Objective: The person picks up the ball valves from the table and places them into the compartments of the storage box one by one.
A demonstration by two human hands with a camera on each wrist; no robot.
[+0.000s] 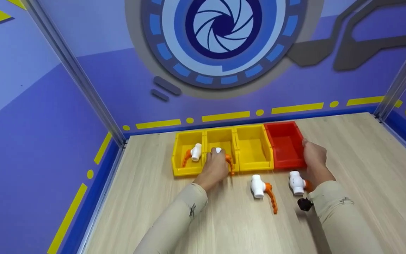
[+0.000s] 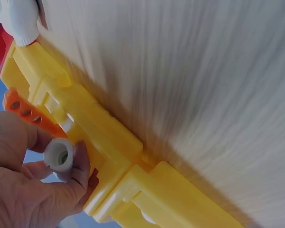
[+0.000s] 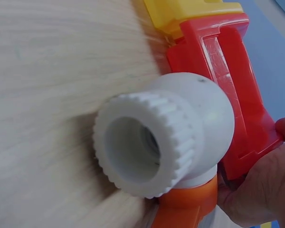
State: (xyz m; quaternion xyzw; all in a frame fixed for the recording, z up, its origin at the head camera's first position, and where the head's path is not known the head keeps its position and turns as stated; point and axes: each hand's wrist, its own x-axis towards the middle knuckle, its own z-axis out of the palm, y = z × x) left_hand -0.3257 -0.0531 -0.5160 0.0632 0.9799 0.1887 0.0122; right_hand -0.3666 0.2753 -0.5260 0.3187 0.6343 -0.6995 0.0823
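My left hand (image 1: pixel 217 168) grips a white ball valve (image 2: pixel 58 155) with an orange handle (image 2: pixel 33 116), over the second yellow bin (image 1: pixel 221 135). In the head view the fingers cover most of that valve's body. My right hand (image 1: pixel 315 157) holds the right side wall of the red bin (image 1: pixel 287 145), thumb at its rim. Just in front of the red bin lies another white valve (image 1: pixel 296 183), its orange handle partly hidden by the right wrist; it looms large in the right wrist view. A further white valve (image 1: pixel 258 186) with an orange handle lies on the table to its left.
The leftmost yellow bin (image 1: pixel 178 155) contains a white valve (image 1: pixel 196 152) with an orange handle. A third yellow bin (image 1: pixel 254 146) adjoins the red one. The bin row stands near the printed back wall (image 1: pixel 118 91) of the wooden table (image 1: pixel 146 155).
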